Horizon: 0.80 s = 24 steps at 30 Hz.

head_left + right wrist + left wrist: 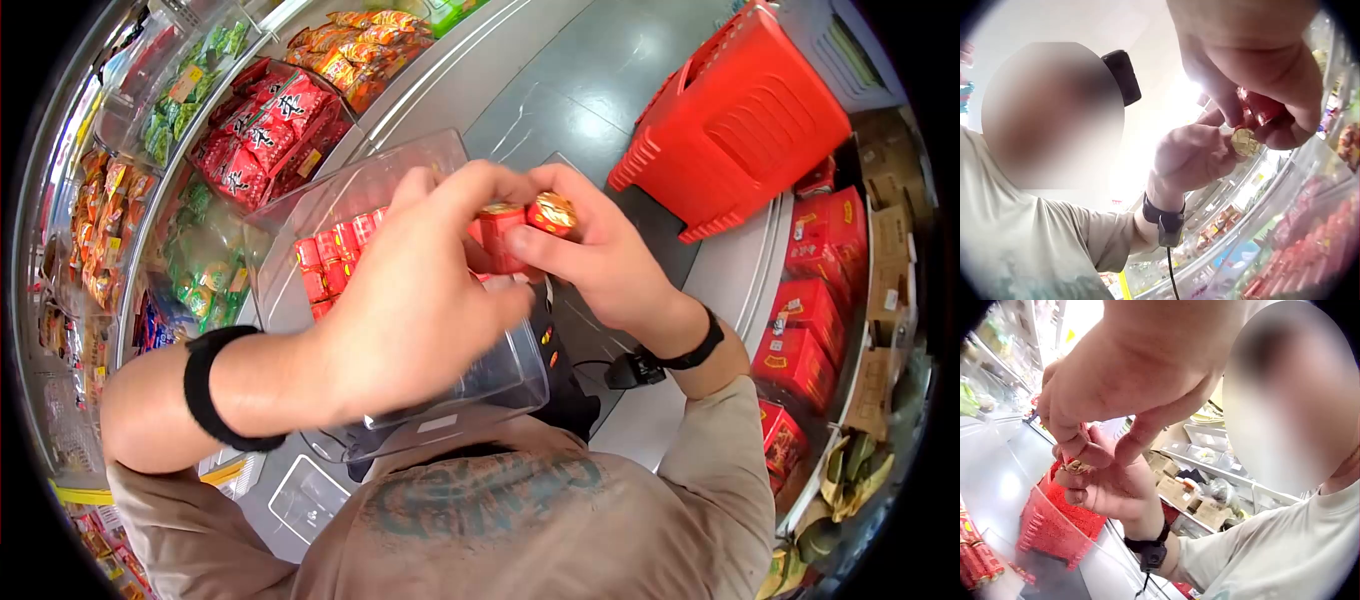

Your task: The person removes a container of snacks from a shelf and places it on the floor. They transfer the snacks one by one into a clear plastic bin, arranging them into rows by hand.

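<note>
In the head view, red cylindrical wrapped candies (503, 238) with gold foil ends are between my two hands, above a clear plastic bin (515, 375). My right hand (605, 255) pinches them between thumb and fingers, a gold end showing by its thumb. From the other side, my left hand (405, 290) curls its fingers and thumb about the same candies, hiding part of them. Red-wrapped candies (318, 262) stand in rows inside the bin, partly behind the left forearm. The right wrist view shows a round gold end (1245, 142) where the fingertips of both hands meet.
Shelves on the left carry red packets (275, 125), orange packets (365, 45) and green-wrapped sweets (205, 270). A red plastic basket (740, 125) stands at the upper right. Red boxes (800, 360) line the right-hand shelf, with brown cartons (885, 290) beyond.
</note>
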### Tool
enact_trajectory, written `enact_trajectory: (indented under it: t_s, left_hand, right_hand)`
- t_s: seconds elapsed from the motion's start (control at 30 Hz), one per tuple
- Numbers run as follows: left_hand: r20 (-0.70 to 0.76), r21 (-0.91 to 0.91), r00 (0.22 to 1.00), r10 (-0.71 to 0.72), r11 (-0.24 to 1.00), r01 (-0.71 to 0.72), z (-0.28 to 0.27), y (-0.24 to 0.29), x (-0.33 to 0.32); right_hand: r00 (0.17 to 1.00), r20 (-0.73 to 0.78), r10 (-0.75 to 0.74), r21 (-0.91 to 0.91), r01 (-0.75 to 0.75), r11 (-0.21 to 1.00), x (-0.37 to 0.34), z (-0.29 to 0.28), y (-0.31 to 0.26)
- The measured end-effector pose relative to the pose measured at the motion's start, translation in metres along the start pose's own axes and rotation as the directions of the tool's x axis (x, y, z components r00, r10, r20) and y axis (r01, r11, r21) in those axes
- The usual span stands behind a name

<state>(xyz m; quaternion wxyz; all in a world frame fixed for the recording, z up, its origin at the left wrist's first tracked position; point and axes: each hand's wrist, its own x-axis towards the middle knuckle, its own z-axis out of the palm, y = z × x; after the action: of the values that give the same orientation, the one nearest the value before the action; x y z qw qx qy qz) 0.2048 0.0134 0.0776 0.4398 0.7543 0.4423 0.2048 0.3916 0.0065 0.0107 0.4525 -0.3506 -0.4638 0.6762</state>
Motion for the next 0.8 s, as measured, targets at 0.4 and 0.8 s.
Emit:
enact_trajectory:
  t_s: [0.4, 0.8]
  left_hand:
    - [0.15, -0.188, 0.833, -0.533, 0.811, 0.554, 0.022, -0.039, -0.016]
    - [0.044, 0.177, 0.756, -0.653, 0.75, 0.637, 0.085, -0.094, -0.006]
  right_hand:
    - [0.975, -0.21, 0.079, 0.049, -0.07, 0.996, -0.017, 0.004, 0.012]
    - [0.99, -0.125, 0.07, 0.055, -0.063, 0.997, -0.059, -0.017, -0.007]
